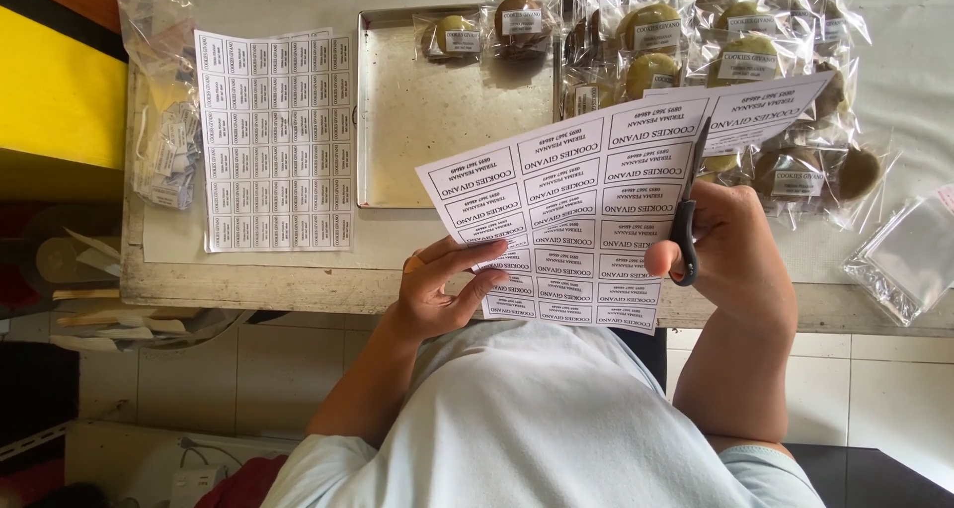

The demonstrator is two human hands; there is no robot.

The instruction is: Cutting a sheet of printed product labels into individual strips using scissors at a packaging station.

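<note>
Head view: label sheet [586,205] in left hand [437,289], long axis up-right; right hand's [735,250] fingers around scissors [688,210].

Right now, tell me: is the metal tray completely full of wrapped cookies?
No, the metal tray is mostly bare, with only two wrapped cookies at its far edge.

Your label sheet [586,220] hides most of the scissors [686,225] — only handle and blade edge show. The clear bag [909,254] runs off the right edge.
</note>
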